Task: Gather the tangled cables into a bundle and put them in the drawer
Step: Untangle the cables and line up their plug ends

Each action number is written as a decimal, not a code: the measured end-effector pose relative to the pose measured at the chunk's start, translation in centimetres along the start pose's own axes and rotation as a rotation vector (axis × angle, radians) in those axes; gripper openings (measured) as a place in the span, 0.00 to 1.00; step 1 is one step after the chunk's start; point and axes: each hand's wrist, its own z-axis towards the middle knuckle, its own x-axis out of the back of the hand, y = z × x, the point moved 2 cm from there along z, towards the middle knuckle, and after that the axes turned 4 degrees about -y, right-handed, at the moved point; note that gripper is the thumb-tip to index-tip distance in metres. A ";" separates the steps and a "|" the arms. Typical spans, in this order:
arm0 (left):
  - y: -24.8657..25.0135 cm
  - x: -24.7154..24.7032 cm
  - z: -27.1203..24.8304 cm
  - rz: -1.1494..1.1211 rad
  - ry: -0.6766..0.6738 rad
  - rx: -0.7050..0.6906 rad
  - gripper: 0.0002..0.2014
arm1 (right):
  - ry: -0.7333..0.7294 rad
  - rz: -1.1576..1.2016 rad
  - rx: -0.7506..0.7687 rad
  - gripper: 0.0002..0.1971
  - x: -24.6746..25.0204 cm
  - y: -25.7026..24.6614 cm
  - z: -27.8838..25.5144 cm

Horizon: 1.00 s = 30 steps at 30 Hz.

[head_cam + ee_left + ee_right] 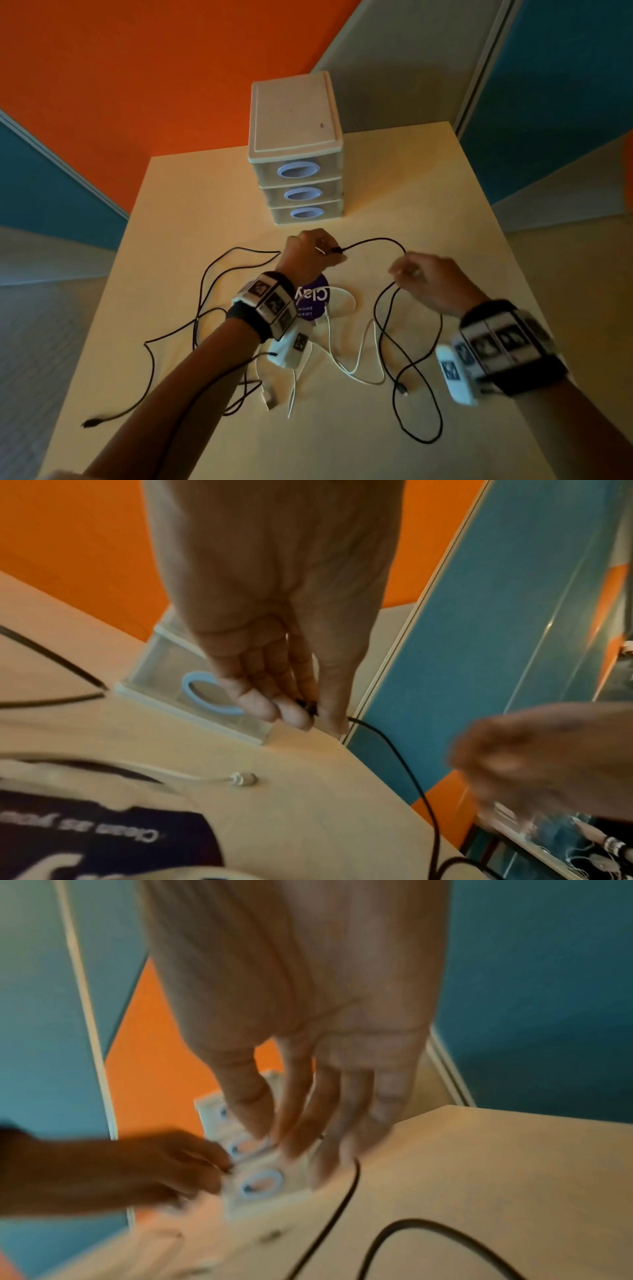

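A black cable arcs between my two hands above the table. My left hand pinches the cable's plug end just in front of the drawer unit. My right hand holds the same cable further along, fingers curled, blurred by motion. More black cable loops lie at the left, and a white cable tangles in the middle. The small white drawer unit stands at the back with its three drawers closed.
A round purple sticker or disc lies under the left wrist. A loose black plug rests near the table's left front edge. Orange and blue partition walls surround the table.
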 end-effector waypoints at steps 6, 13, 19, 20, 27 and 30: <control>-1.2 0.6 -3.3 -0.038 -0.018 -0.004 0.13 | -0.044 -0.348 0.109 0.24 -3.2 -2.7 6.0; -1.4 -0.2 0.1 -0.282 -0.081 0.058 0.19 | 0.055 -0.043 0.141 0.11 -4.2 -1.7 7.4; -0.7 -1.4 1.6 -0.599 -0.176 0.085 0.05 | 0.133 0.171 0.036 0.12 -4.3 0.2 7.8; -0.5 -1.3 1.6 -0.719 -0.150 0.102 0.05 | 0.132 0.241 -0.007 0.14 -4.4 0.2 8.1; -2.9 -0.8 0.0 -1.148 0.020 0.331 0.05 | 0.156 0.037 -0.116 0.16 -7.1 -0.3 12.1; -3.6 -0.7 -0.7 -1.152 0.062 0.364 0.07 | 0.066 -0.101 -0.064 0.19 -8.0 -1.0 12.9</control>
